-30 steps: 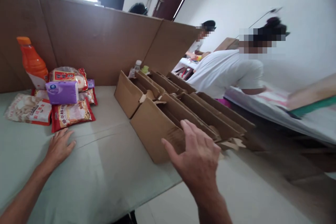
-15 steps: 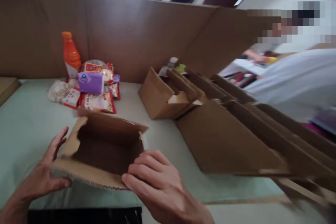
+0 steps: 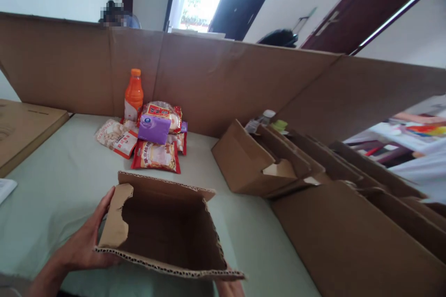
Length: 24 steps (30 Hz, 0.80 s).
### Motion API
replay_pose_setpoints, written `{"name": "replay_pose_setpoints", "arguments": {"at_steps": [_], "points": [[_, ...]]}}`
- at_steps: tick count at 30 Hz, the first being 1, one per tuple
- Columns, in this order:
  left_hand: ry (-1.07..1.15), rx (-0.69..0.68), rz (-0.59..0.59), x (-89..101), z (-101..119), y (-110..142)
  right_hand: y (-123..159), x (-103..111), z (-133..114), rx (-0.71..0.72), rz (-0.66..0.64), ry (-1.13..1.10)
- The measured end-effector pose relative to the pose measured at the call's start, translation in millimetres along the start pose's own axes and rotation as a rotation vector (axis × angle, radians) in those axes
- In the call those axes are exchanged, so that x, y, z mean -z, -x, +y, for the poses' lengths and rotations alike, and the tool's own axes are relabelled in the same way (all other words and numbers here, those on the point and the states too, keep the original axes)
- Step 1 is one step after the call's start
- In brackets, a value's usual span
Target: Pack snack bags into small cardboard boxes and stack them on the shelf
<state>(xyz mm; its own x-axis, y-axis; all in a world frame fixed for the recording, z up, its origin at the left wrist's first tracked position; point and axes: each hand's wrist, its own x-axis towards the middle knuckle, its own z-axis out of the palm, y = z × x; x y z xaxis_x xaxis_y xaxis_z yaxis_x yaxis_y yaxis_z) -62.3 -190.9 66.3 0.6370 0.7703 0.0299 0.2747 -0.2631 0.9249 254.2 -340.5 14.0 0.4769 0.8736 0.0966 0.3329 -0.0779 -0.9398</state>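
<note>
An open-topped cardboard box [image 3: 163,269] with torn, uneven rims is between my hands, its dark inside facing me. My left hand [image 3: 81,246] grips the box's left side, with some fingers hidden behind the flap. At the near right corner my right hand [image 3: 230,287] holds the box from below and outside; its fingers are mostly covered by the cardboard. Beyond the box lie a purple tissue pack [image 3: 154,130], a red-and-white snack bag [image 3: 156,156] and a white-and-red pouch [image 3: 116,138]. An orange drink bottle [image 3: 134,95] stands behind them.
Several cardboard boxes [image 3: 327,236] stand in rows on the right, one holding a clear bottle [image 3: 267,117]. A tall cardboard wall [image 3: 223,79] borders the table's [image 3: 59,167] far side. A flat carton [image 3: 31,125] lies at left. People are beyond the wall.
My right hand has shifted from the near rim to the outside of the box's right corner. My left hand now presses against the left side. The camera view has tilted up and turned left.
</note>
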Motion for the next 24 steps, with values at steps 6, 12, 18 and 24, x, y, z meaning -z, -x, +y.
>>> {"name": "replay_pose_setpoints", "arguments": {"at_steps": [6,12,18,24], "points": [[-0.051,-0.035,0.24,60.2,-9,-15,-52,-61,-41,0.128,-0.213,-0.138],[0.123,0.035,0.275,80.7,-34,-20,-82,-94,-44,0.098,-0.406,-0.106],[0.17,0.03,0.254,71.3,-51,-18,-124,-56,-41,0.265,-0.228,0.139],[0.317,0.049,0.208,62.3,-53,-16,-282,-67,-104,0.669,-0.074,0.643]]}}
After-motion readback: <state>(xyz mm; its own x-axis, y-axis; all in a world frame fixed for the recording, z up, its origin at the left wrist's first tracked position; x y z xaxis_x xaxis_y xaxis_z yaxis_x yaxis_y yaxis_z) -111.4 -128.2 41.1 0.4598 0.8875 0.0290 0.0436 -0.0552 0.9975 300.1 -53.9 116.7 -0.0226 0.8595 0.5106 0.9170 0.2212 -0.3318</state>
